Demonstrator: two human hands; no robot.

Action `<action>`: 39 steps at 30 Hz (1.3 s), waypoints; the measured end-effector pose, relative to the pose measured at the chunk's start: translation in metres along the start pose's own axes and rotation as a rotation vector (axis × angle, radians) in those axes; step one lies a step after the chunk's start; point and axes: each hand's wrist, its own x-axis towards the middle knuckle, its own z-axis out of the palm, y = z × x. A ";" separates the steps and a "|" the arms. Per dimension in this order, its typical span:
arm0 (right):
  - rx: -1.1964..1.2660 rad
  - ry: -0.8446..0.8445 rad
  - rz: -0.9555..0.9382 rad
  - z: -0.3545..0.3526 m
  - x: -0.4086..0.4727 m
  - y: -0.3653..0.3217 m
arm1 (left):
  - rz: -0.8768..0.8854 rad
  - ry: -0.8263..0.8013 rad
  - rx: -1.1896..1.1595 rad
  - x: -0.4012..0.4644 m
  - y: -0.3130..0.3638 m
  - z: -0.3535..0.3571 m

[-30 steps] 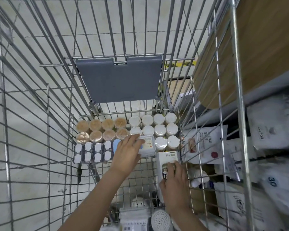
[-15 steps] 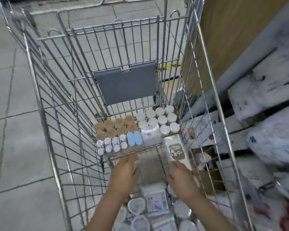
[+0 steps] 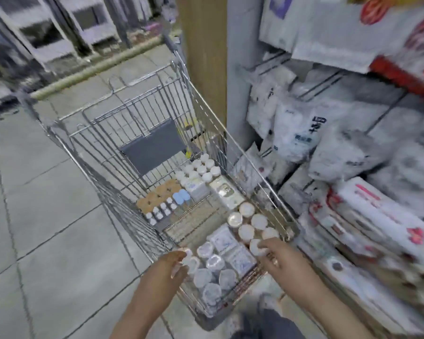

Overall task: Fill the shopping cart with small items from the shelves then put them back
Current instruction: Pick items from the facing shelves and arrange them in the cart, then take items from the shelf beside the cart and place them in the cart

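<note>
Both hands sit at the near end of the shopping cart (image 3: 123,182), the right hand (image 3: 283,259) pinching a white round lid (image 3: 256,247) there, the left hand (image 3: 168,266) curled around a small white jar (image 3: 187,255) by the cart's left wall.

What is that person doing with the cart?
A person is reaching into a wire shopping cart parked beside store shelves. The right hand touches a small round white-lidded jar; the left hand is at the jars near the cart's left side. More little items sit in rows farther in.
</note>
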 end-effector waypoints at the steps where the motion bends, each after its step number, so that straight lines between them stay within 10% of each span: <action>1: 0.026 0.037 0.037 -0.011 -0.020 0.001 | 0.015 0.000 -0.014 -0.010 0.009 -0.003; 14: 0.195 0.537 0.377 -0.098 -0.284 0.072 | 0.604 0.018 0.165 -0.110 0.241 0.042; 26: 0.414 0.949 0.823 -0.078 -0.631 0.191 | 1.156 -0.483 0.324 -0.327 0.426 0.294; 39: 0.541 1.171 0.962 -0.091 -0.796 0.276 | 1.237 -0.762 0.310 -0.436 0.548 0.444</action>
